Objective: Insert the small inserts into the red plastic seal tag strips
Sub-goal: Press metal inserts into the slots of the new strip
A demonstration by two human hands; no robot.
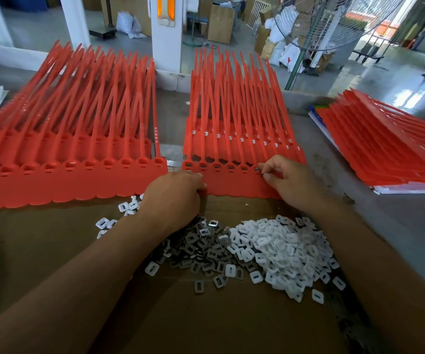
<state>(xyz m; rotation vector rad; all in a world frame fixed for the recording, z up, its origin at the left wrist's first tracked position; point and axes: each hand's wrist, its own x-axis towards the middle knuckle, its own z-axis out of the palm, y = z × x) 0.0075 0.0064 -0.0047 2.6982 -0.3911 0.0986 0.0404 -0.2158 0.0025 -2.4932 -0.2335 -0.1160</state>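
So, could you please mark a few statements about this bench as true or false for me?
1. The right hand pinches a small insert at a socket of the middle red sheet. True.
2. The left hand is lifting a handful of inserts. False: it holds the near edge of the middle red sheet.
3. The white inserts lie to the right of the dark inserts. True.
4. Only one stack of red strips is on the table. False: there are three, with a left stack and a right stack on either side of the middle one.
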